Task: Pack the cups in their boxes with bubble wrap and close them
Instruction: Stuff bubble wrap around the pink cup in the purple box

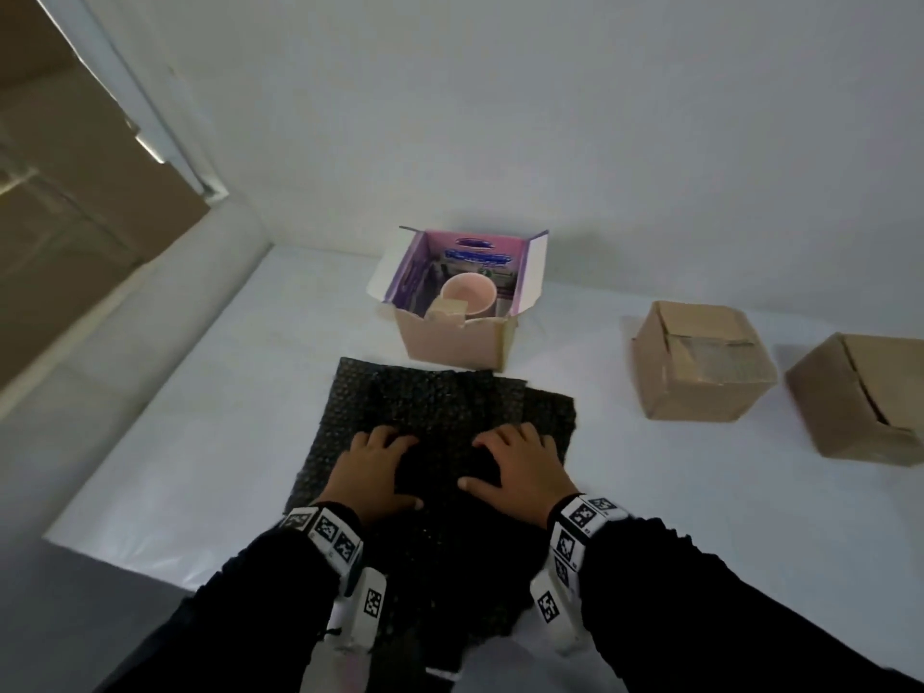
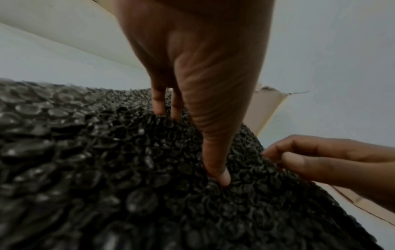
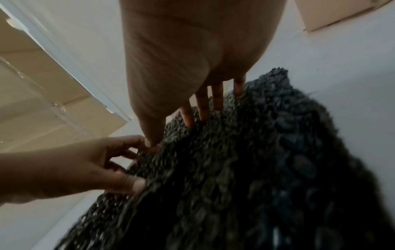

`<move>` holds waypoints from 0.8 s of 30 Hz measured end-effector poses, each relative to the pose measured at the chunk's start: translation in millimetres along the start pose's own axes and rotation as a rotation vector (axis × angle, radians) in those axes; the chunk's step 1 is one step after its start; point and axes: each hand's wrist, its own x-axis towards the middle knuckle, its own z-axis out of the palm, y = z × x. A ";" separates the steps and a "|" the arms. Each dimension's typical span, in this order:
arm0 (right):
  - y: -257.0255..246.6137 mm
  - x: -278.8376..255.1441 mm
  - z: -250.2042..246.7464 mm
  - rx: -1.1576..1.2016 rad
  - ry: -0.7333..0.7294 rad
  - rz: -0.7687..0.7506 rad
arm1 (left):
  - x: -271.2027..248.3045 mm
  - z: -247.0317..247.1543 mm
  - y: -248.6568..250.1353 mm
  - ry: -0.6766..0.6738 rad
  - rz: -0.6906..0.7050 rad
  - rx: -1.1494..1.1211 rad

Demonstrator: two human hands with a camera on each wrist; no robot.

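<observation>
Both hands are down on the black bubble wrap (image 1: 440,417), which lies in overlapping sheets on the white table (image 1: 210,392), just in front of the open pink box (image 1: 457,337). The left hand (image 1: 372,472) and the right hand (image 1: 520,467) sit side by side, fingers curled onto a dark bundled hump of wrap between them. From the wrist views the fingertips dig into the bubbles and the thumbs press in from the near side, so each hand grips the wrap. What is inside the hump I cannot tell.

A pink cup (image 1: 470,295) stands in the open box, unwrapped. Two brown cardboard boxes (image 1: 700,362) sit off to the right, well apart from the wrap.

The step looks like bundling or rolling the wrap. To do it well, I'd keep both hands level, roll evenly so the layers stay snug, and hold the loose edge down so it doesn't spring open.
</observation>
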 end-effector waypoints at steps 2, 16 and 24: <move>-11.5 3.0 14.1 -0.048 0.037 0.040 | 4.3 4.4 -7.0 0.067 0.047 0.011; -50.9 26.1 -10.3 0.593 0.655 0.037 | 29.9 -25.8 -31.7 0.569 0.497 -0.266; -45.9 48.4 -43.9 0.701 0.541 0.129 | 33.6 -72.6 -22.7 0.611 0.377 -0.486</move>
